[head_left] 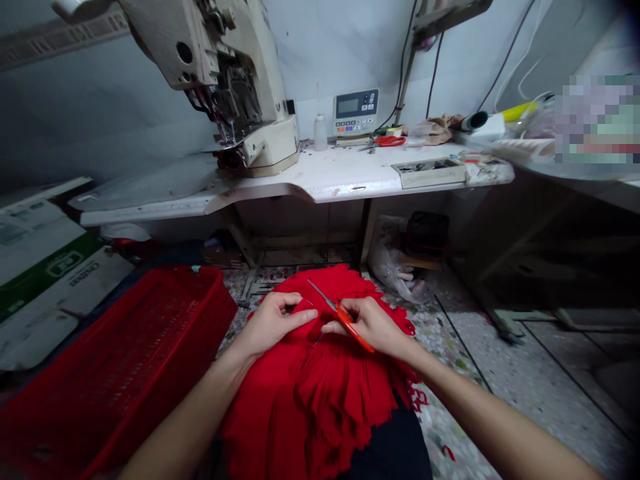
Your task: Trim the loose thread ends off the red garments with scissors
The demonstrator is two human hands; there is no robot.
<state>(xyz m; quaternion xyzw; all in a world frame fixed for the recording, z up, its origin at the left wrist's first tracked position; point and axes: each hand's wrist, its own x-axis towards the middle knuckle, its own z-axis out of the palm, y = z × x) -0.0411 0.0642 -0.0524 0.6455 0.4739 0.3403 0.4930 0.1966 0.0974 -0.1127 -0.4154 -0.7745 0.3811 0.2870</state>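
Observation:
A heap of red knit fabric (320, 393) with ragged, cut-looking edges lies across my lap over dark trousers. My left hand (274, 325) grips a fold of it near the top of the heap. In my right hand (370, 325) are orange-handled scissors (353, 327), their steel blades (321, 295) pointing up and left over the cloth. My fingers hide part of the handles. The blade tips sit close to my left hand, without touching it.
A red plastic crate (220, 300) stands to my left, beside flattened cardboard boxes (45, 267). Ahead is an industrial sewing machine (235, 87) on a white table (320, 175) holding a digital control panel (355, 112) and red scissors (389, 141). A plastic bag (395, 263) sits below.

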